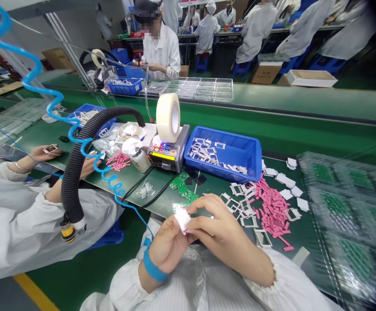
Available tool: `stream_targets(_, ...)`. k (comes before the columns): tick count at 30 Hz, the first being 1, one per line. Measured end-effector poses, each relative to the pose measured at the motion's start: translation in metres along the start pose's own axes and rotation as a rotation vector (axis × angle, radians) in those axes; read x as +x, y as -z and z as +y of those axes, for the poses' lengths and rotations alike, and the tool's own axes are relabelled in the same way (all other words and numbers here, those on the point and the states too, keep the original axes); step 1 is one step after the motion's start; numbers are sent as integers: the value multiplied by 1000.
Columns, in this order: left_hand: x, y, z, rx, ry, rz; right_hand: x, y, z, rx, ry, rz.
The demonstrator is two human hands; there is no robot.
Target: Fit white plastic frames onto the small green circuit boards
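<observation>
Both of my hands meet over the table's front edge around a small green circuit board with a white square piece [182,218] on it. My left hand [168,244], with a blue wrist strap, grips the board from below. The fingers of my right hand [215,224] are closed at the right edge of the white piece, with a bit of pink showing there. Just beyond lie loose green circuit boards [184,188]. Right of my hands are white plastic frames [239,203], a heap of pink strips [272,207] and white square pads [285,180].
A blue bin [223,153] with white frames stands behind. Beside it, a tape roll [169,117] rests on a grey device [166,157]. Clear trays [346,216] fill the right. A black hose [87,134] and blue coiled cord [58,97] hang left, near a co-worker's hands [43,153].
</observation>
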State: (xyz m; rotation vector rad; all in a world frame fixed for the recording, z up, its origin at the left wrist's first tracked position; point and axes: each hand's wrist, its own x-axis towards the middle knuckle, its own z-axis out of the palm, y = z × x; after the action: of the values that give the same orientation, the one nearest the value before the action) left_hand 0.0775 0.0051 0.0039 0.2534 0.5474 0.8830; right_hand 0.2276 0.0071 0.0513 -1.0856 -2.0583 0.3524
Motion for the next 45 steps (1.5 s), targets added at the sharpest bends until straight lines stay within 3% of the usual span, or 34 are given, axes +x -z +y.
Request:
stream_targets(2,0,2,2,-55,-7,39,-2,-8,2,39,-4,56)
stream_targets(6,-3,5,8,-79,-52,73,-9,-16,7,174,-65,-8)
stream_targets(9,-5,4,8,-55,-87,31,-11,-20,5,250,-195,93)
stream_targets(15,-8,4,3,51,-129,77,-5,-30,-8,18,-193,189)
stream_targets(18,-8,11,15,461,-345,39,-2,-27,-9,3,-177,186)
stream_targets(22,-11,22,47,1438,-774,-176,2,-17,-8,-65,-177,73)
stream_targets(24,-14,26,60,1732,-810,-329,5,-15,-8,-103,-166,-5)
stream_targets(26,-18,27,67,1812,-787,-408,7,-17,-10,-116,-157,-76)
stream_targets(29,-25,32,68,1720,-707,-380,14,-29,-12,-50,-176,-154)
stream_targets(32,-29,54,64,1398,-556,-145,26,-47,-7,358,-387,-183)
stream_targets(35,-32,104,68,641,-408,236,45,-67,13,885,-793,-53)
stream_targets(36,-33,125,72,288,-407,364,52,-74,22,968,-907,26)
stream_targets(37,-36,147,77,180,-427,412,58,-79,32,1000,-996,109)
stream_targets(41,-57,215,106,-51,-573,519,78,-96,59,1089,-1254,369)
stream_targets(45,-82,243,117,-274,-579,482,89,-106,61,1168,-1367,542)
